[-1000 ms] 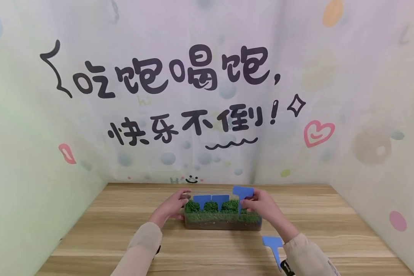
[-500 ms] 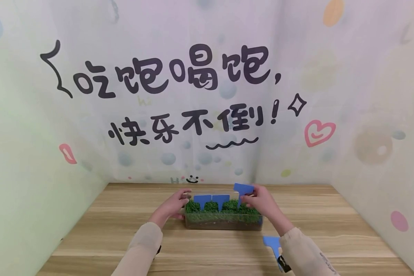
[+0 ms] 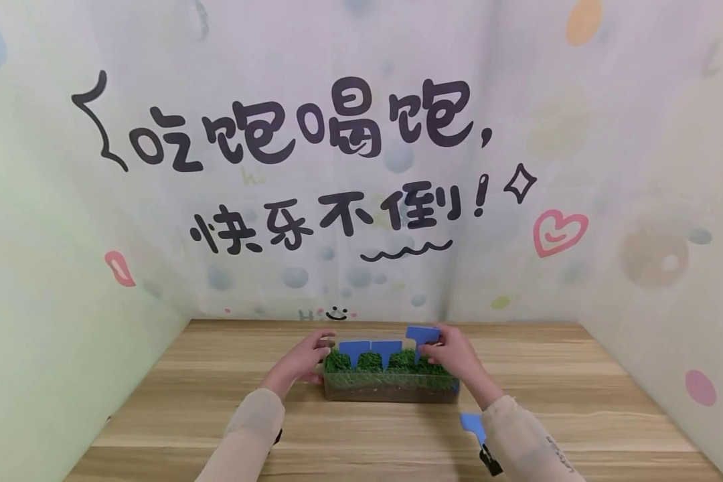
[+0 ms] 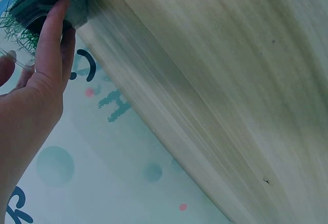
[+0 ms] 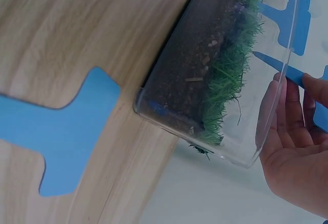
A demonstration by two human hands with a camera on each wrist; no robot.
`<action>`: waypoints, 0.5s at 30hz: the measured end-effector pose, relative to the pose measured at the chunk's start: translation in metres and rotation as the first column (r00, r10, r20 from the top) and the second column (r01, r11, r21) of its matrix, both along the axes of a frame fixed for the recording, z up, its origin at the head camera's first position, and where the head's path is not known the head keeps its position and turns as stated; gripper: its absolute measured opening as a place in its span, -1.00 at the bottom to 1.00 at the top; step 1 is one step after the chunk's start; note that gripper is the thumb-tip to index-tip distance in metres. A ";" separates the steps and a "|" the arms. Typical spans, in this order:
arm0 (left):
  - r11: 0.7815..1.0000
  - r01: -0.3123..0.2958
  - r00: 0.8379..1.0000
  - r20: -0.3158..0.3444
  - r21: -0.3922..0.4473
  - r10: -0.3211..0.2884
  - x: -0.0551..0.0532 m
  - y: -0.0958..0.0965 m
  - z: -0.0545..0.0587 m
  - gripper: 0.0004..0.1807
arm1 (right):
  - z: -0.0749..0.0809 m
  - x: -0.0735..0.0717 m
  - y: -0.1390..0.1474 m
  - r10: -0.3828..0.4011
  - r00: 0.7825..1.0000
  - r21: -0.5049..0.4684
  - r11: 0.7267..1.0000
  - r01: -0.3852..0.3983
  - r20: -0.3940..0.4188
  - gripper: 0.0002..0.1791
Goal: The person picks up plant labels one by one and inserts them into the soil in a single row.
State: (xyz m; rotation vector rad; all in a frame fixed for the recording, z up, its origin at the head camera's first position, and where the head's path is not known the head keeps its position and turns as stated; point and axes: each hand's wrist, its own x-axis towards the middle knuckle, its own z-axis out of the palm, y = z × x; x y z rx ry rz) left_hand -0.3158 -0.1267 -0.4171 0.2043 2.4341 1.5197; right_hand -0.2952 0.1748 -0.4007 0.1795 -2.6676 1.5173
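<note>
A clear plastic box [image 3: 391, 395] with soil and green grass [image 3: 370, 365] stands on the table. Two blue T-shaped plant labels [image 3: 387, 349] stand side by side in the grass. My left hand [image 3: 301, 358] holds the box's left end, a long finger against the end wall [image 4: 50, 39] and the thumb by the rim. Over the right part of the box, my right hand [image 3: 458, 351] pinches a third plant label [image 3: 422, 333] upright. Its pointed stem [image 5: 277, 65] reaches down to the grass in the right wrist view.
Another blue plant label [image 5: 66, 131] lies on the wooden table [image 3: 337, 442], near the box's right front corner. In the head view, the right sleeve [image 3: 527, 435] partly covers it. Behind the table hangs a printed cloth backdrop [image 3: 361, 288].
The plant label in my right hand has risen slightly, then come back down, its stem now farther back among the grass. The right sleeve covers more of the loose label. My left hand stays put.
</note>
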 end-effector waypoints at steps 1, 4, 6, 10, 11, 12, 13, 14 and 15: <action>1.000 -0.001 1.000 -0.001 -0.001 0.001 0.000 0.000 0.000 -0.50 | -0.001 0.000 0.000 0.004 1.000 0.001 1.000 -0.004 0.001 -0.62; 1.000 -0.003 1.000 -0.002 0.000 0.003 0.000 0.000 0.000 -0.50 | -0.002 -0.001 0.000 0.003 1.000 0.001 1.000 -0.003 0.008 -0.63; 1.000 -0.002 1.000 0.002 -0.001 0.002 0.000 0.000 0.000 -0.50 | -0.002 -0.001 -0.001 -0.004 1.000 0.005 1.000 0.004 0.010 -0.66; 1.000 -0.001 1.000 0.005 -0.004 0.001 0.001 0.000 0.000 -0.50 | -0.004 -0.002 -0.001 -0.023 1.000 0.021 1.000 0.023 0.010 -0.82; 1.000 0.000 1.000 0.006 -0.005 0.000 0.001 0.000 0.001 -0.50 | -0.004 -0.002 -0.001 -0.026 1.000 0.024 0.999 0.026 0.007 -0.85; 1.000 0.000 1.000 0.005 -0.005 0.000 0.001 0.000 0.001 -0.50 | -0.005 -0.003 -0.001 -0.029 1.000 0.028 0.999 0.029 0.006 -0.89; 1.000 0.000 1.000 0.004 -0.004 0.000 0.001 0.000 0.001 -0.50 | -0.006 -0.003 0.000 -0.031 1.000 0.031 0.999 0.030 0.001 -0.91; 1.000 0.000 1.000 0.003 -0.004 0.000 0.001 0.000 0.001 -0.50 | -0.006 -0.004 0.000 -0.033 0.999 0.029 0.999 0.033 -0.003 -0.92; 1.000 0.000 1.000 0.003 -0.002 0.000 0.001 0.000 0.001 -0.50 | -0.006 -0.004 0.000 -0.035 0.999 0.026 0.999 0.035 -0.008 -0.92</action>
